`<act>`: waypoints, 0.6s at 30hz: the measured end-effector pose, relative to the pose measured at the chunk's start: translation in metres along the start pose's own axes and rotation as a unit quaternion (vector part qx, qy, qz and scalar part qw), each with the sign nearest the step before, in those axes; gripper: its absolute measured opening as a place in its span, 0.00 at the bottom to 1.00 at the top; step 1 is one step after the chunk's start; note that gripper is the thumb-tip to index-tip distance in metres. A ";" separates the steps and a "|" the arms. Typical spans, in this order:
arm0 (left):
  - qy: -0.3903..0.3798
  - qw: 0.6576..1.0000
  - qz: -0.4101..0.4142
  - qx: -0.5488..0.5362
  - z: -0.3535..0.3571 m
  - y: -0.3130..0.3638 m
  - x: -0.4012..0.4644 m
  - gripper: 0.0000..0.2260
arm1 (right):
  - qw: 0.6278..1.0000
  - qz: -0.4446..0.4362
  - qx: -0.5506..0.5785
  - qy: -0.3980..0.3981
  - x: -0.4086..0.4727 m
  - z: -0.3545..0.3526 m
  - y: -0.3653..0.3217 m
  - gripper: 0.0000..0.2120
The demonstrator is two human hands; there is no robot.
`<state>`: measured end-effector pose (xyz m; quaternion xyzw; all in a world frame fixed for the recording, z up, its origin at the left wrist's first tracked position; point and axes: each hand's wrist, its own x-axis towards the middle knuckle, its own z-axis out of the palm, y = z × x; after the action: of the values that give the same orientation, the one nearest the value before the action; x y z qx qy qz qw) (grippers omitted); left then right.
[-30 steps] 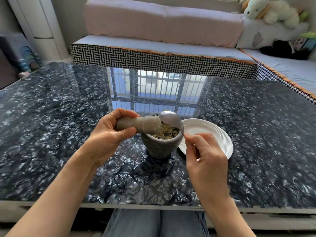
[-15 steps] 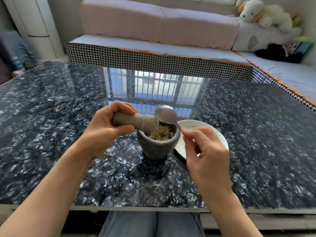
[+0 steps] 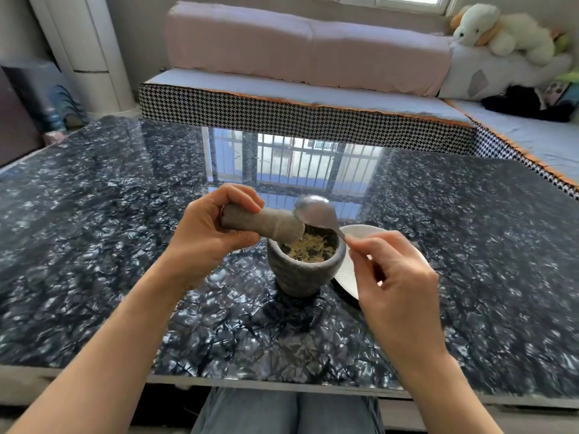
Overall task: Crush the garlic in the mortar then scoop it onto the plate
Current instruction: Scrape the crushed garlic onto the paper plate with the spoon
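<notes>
A grey stone mortar [image 3: 302,274] stands on the glossy dark table, with crushed pale garlic [image 3: 310,247] inside. My left hand [image 3: 206,236] grips the grey stone pestle [image 3: 269,225] and holds it nearly level, its thick end over the mortar's left rim. My right hand [image 3: 391,277] pinches the handle of a metal spoon [image 3: 316,213]. The spoon's bowl hovers above the mortar's far rim, close to the pestle's end. A white paper plate [image 3: 347,274] lies right behind the mortar, partly hidden by my right hand.
The dark marbled glass table [image 3: 125,245] spreads wide on both sides, its front edge near my knees. A sofa with a houndstooth border [image 3: 297,117] runs along the far side and the right, with plush toys [image 3: 501,32] at the back right.
The spoon's bowl has drawn closer to the pestle's end above the mortar. Both hands keep their holds; the view has shifted slightly.
</notes>
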<state>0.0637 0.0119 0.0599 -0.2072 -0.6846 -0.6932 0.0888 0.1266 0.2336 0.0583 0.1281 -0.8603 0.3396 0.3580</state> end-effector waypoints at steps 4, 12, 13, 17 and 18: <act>0.020 1.000 -0.009 -0.016 0.001 -0.001 -0.004 0.19 | 0.998 0.033 -0.029 -0.034 -0.005 0.003 0.009 0.07; 0.267 0.951 -0.124 -0.096 0.000 -0.019 -0.006 0.11 | 0.997 0.041 -0.022 -0.061 -0.003 0.007 0.008 0.07; 0.287 0.943 -0.137 -0.094 -0.001 -0.023 -0.007 0.10 | 0.996 0.046 -0.019 -0.069 -0.002 0.008 0.008 0.07; 0.324 0.930 -0.172 -0.010 -0.004 -0.037 -0.008 0.12 | 0.995 0.046 -0.022 -0.084 -0.002 0.011 0.008 0.06; 0.326 0.929 -0.174 0.027 -0.003 -0.039 -0.009 0.13 | 0.995 0.047 -0.021 -0.086 -0.002 0.011 0.008 0.06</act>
<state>0.0551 0.0095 0.0203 0.1554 -0.6618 -0.7083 0.1904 0.1186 0.2321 0.0466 0.1089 -0.8998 0.3256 0.2692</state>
